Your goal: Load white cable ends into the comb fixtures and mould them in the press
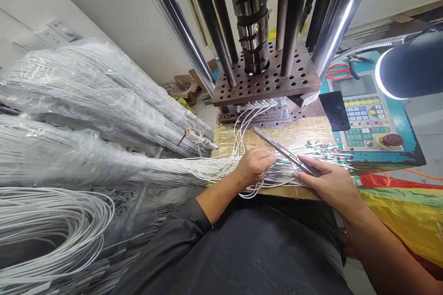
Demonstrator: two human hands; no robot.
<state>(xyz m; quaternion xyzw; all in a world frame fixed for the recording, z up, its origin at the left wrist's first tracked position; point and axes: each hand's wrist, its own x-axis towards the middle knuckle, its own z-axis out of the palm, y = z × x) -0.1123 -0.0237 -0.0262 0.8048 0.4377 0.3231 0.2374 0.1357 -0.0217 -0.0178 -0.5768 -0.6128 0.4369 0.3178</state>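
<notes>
My right hand [330,184] grips the near end of a long, narrow metal holder bar [277,145], which slants away to the left over the work surface. Left of it, my left hand [254,166] is closed in a pinch beside the bar, on what looks like a white cable; its fingers partly hide the cable end. Under both hands lies a bundle of white cables [194,167] with small green-marked ends [320,146]. In the press [266,90], several cable ends [261,105] sit in a row beneath the perforated plate, their cables curving down towards the bundle.
Plastic-wrapped cable bundles [76,83] fill the left side, above a loose cable coil [86,221]. At right stand a control panel [367,115] with a red knob [392,139], a black lamp [415,67] and red-handled scissors [337,72]. Brown cardboard [224,136] covers the work surface.
</notes>
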